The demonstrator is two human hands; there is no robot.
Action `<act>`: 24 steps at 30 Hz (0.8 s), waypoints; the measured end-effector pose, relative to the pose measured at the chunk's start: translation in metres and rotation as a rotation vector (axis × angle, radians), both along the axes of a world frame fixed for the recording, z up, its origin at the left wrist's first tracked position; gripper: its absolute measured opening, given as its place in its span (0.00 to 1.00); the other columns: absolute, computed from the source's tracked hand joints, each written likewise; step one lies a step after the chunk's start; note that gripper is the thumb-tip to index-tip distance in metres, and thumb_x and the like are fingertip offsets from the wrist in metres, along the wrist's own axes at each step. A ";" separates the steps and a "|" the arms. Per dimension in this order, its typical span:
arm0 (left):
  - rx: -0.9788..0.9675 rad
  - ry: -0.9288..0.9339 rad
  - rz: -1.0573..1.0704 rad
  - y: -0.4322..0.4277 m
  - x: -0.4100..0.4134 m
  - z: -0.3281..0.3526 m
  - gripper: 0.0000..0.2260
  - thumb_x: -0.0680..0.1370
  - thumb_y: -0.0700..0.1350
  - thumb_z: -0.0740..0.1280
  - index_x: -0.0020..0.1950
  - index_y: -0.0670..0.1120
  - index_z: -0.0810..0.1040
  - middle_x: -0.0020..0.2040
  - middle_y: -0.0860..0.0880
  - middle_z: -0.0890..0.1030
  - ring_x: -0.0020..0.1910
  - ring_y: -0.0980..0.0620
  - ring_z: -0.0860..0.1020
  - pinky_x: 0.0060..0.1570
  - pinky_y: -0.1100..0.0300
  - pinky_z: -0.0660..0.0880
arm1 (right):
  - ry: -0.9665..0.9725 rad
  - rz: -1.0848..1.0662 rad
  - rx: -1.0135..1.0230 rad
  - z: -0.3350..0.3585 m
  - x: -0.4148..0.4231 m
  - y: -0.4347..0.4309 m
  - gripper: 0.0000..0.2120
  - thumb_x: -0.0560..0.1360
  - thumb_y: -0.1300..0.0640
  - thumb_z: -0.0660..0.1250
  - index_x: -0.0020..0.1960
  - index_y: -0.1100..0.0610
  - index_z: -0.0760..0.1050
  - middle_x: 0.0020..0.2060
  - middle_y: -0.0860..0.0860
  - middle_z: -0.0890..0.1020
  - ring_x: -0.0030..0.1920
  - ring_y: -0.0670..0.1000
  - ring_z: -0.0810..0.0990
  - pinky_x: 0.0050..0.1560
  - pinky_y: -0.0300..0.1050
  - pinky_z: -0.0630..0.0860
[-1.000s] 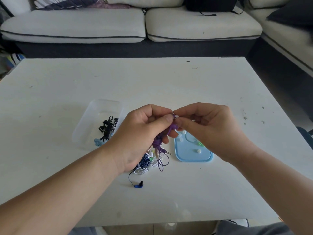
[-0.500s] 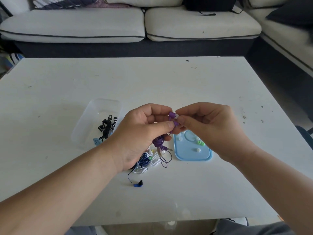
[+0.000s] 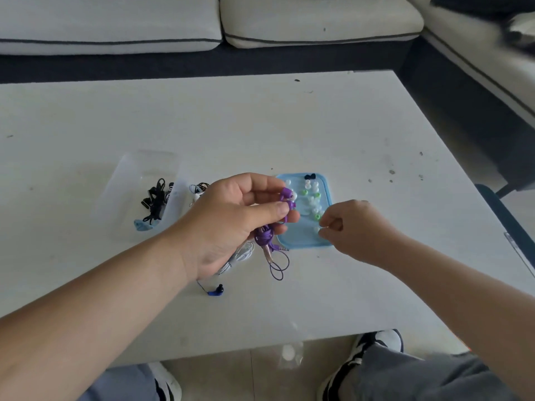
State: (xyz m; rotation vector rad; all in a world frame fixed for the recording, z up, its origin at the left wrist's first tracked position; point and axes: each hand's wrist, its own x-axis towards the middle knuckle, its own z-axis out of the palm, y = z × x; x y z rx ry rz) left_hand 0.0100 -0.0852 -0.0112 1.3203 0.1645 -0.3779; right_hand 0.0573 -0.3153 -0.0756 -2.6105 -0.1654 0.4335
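Note:
My left hand [image 3: 231, 224] grips a pair of purple earphones [image 3: 286, 195] above the white table [image 3: 289, 125]. One bud carries a white tip, and the coiled purple cable [image 3: 265, 235] hangs below my fingers. My right hand [image 3: 356, 227] is apart from them, low over the near right part of a blue lid [image 3: 298, 241]. Its thumb and forefinger pinch a small white ear tip [image 3: 317, 229] at the lid's surface. Several white, green and dark ear tips [image 3: 311, 192] lie on the lid.
A clear plastic container [image 3: 139, 175] with black earphones [image 3: 155, 201] stands at the left. A white cable [image 3: 240, 256] and a blue earbud [image 3: 216, 291] lie under my left wrist. A sofa [image 3: 318, 24] runs behind the table. A small plastic bag [image 3: 289, 354] lies on the floor between my shoes.
My right hand has left the purple earbud and moved right and down to the blue lid. The left hand still holds the earphones. The camera has tilted down.

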 end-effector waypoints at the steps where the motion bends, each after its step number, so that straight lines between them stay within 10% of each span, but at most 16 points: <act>1: 0.002 0.001 0.000 0.000 0.000 0.000 0.12 0.77 0.30 0.70 0.61 0.37 0.79 0.54 0.39 0.86 0.50 0.43 0.87 0.43 0.59 0.81 | -0.011 0.002 0.002 -0.003 0.000 0.001 0.02 0.75 0.56 0.72 0.45 0.50 0.81 0.38 0.45 0.81 0.40 0.50 0.79 0.43 0.43 0.78; 13: -0.018 -0.002 0.030 0.008 0.003 0.005 0.11 0.77 0.29 0.70 0.59 0.38 0.80 0.53 0.39 0.86 0.50 0.43 0.87 0.44 0.58 0.82 | -0.040 0.061 -0.096 -0.002 0.002 0.015 0.10 0.75 0.59 0.68 0.37 0.48 0.78 0.36 0.49 0.81 0.38 0.52 0.79 0.37 0.42 0.77; 16: -0.028 -0.018 0.059 0.012 0.005 0.009 0.12 0.77 0.29 0.70 0.60 0.38 0.80 0.52 0.40 0.86 0.50 0.44 0.87 0.44 0.59 0.82 | -0.016 -0.083 0.236 0.025 0.001 0.024 0.06 0.74 0.62 0.72 0.39 0.54 0.83 0.33 0.50 0.85 0.33 0.46 0.81 0.36 0.32 0.75; 20: -0.025 -0.075 0.110 0.022 0.009 0.018 0.13 0.77 0.31 0.71 0.61 0.38 0.80 0.52 0.41 0.87 0.52 0.43 0.87 0.50 0.54 0.84 | 0.226 -0.329 1.017 0.077 -0.009 0.049 0.04 0.74 0.69 0.73 0.49 0.66 0.83 0.40 0.63 0.86 0.38 0.56 0.85 0.45 0.44 0.83; 24: -0.037 -0.127 0.180 0.036 0.012 0.029 0.13 0.77 0.30 0.71 0.61 0.39 0.80 0.53 0.41 0.86 0.50 0.42 0.87 0.50 0.51 0.83 | 0.284 -0.322 1.227 0.098 -0.016 0.075 0.07 0.73 0.68 0.72 0.50 0.67 0.82 0.42 0.64 0.85 0.38 0.55 0.84 0.44 0.46 0.84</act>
